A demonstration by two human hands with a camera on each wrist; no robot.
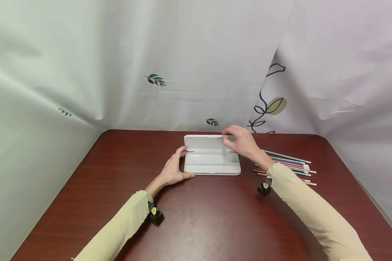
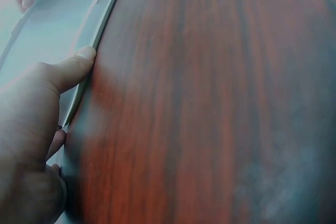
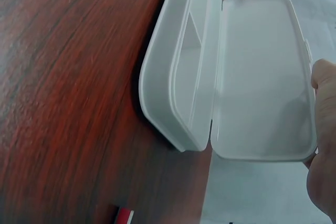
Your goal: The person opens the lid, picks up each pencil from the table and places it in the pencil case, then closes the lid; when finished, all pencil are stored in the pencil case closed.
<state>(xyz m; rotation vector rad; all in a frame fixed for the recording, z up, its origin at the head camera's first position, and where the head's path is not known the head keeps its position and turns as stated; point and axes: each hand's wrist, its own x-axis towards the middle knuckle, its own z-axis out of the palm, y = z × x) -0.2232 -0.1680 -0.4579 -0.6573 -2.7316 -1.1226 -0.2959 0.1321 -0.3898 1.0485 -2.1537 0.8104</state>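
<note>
Wood-grain table (image 1: 196, 217), white pencil case (image 1: 212, 169) open

Head view: the case lies near the table's far edge, pencils (image 1: 295, 167) to its right. Left wrist: my left hand (image 2: 37, 98) grips one end, seemingly to steady it. Right wrist: my right hand (image 3: 328, 114) pinches the raised lid (image 3: 262, 77), probably to prop it.

Case (image 1: 204, 169): lay on the bench (image 1: 196, 217), near its far edge. Lid (image 1: 202, 143): stood along the case's back. Left hand (image 1: 172, 170): was at the case's left end. Right hand (image 1: 243, 142): was at the lid's right. Pencils (image 1: 287, 160): lay right of the case.
</note>
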